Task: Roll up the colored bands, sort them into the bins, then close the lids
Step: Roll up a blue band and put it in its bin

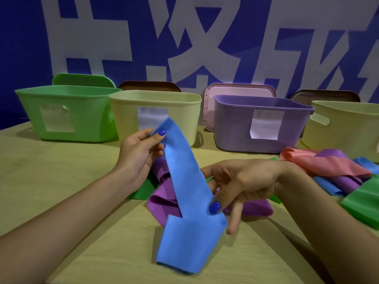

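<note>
A long blue band (185,181) is stretched between my hands above the table. My left hand (139,154) pinches its upper end between thumb and fingers. My right hand (235,185) pinches the band lower down at its right edge, and the folded lower end hangs below. Under it lie a purple band (164,199) and a green band (143,191). Open bins stand in a row behind: a green bin (67,111), a cream bin (155,111), a purple bin (260,121) and a second cream bin (344,128).
Lids lean against the wall behind the bins: a green lid (82,79), a brown lid (149,86), a pink lid (240,91) and another brown lid (326,96). A heap of pink, purple, blue and green bands (336,173) lies at the right on the wooden table (61,171).
</note>
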### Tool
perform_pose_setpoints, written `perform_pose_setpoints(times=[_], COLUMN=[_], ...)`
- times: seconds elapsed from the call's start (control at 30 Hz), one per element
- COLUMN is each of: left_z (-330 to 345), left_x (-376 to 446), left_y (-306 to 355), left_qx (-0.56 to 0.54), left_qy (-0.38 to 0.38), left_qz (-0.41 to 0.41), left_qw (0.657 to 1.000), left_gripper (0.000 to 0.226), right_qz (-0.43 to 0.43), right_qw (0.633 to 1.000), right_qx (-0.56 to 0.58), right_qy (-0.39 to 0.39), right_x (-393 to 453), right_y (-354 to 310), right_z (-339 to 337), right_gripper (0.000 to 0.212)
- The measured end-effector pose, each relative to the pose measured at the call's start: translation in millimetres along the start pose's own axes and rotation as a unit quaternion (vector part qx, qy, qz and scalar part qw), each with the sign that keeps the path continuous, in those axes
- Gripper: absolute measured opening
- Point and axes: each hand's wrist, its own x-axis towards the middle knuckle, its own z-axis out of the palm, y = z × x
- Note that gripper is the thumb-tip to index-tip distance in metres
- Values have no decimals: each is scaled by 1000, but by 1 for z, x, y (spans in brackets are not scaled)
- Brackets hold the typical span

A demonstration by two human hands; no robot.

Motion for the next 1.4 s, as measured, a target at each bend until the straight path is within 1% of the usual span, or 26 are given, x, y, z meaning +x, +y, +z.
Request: perform_pose_setpoints(times=[0.07,0.1,0.13,0.2,0.27,0.3,0.4,0.43,0.47,0.5,0.53,0.57,0.63,0.7,0.73,0.8,0.83,0.93,1.03,1.1,1.13,1.2,1.27,1.3,1.4], left_z=[2,3,5,7,9,10,12,13,14,14,15,15,15,16,17,17,17,15,13,11,10,9,10,11,12], left_x=[-3,-5,-7,-10,-13,-15,-22,-25,-28,-30,-33,-36,-41,-43,-43,-43,-43,-43,-42,-42,-42,-41,-41,-41,-41], left_y=[1,1,2,3,3,2,0,0,1,2,4,6,9,9,9,8,7,8,5,3,2,2,2,3,3], left_qx=[-3,2,7,14,18,25,70,95,126,159,190,213,229,219,210,194,190,177,172,186,188,197,209,212,211], left_qy=[-14,-18,-21,-29,-39,-45,-68,-77,-86,-95,-102,-110,-122,-131,-138,-151,-159,-185,-206,-218,-219,-218,-212,-208,-205], left_qz=[3,7,12,23,28,30,44,55,72,96,125,154,188,186,177,161,158,151,144,148,148,148,145,145,129], left_qw=[1000,1000,1000,999,999,998,994,991,986,978,969,958,947,949,952,956,956,955,953,946,946,944,943,944,947], left_gripper=[8,8,9,10,12,12,15,15,15,16,18,21,26,26,24,16,12,4,13,29,33,30,15,11,14], right_qz=[71,107,133,147,129,104,0,-47,-93,-137,-171,-201,-253,-293,-303,-314,-316,-306,-291,-279,-275,-270,-266,-264,-245], right_qw=[995,987,978,961,943,934,894,884,879,878,878,875,857,829,816,803,802,818,839,851,854,859,863,863,863], right_qx=[-69,-110,-142,-191,-225,-230,-194,-179,-173,-179,-194,-210,-230,-244,-250,-249,-244,-211,-165,-149,-144,-135,-127,-124,-122], right_qy=[18,39,72,133,207,252,403,429,434,422,403,387,385,410,424,441,444,439,429,420,417,413,411,412,425], right_x=[-4,-8,-13,-21,-24,-22,-9,-5,-2,1,3,4,7,9,11,11,11,10,9,9,9,9,10,11,13], right_y=[-2,-3,-5,-7,-9,-9,-7,-6,-6,-5,-6,-7,-9,-11,-11,-11,-11,-12,-12,-12,-12,-12,-12,-13,-12], right_z=[1,0,1,-2,-4,-5,-7,-7,-7,-7,-5,-3,4,10,12,15,15,15,14,14,14,14,14,14,14], right_gripper=[31,31,37,46,48,45,32,34,41,49,53,53,39,21,15,11,9,7,17,17,16,14,15,16,20])
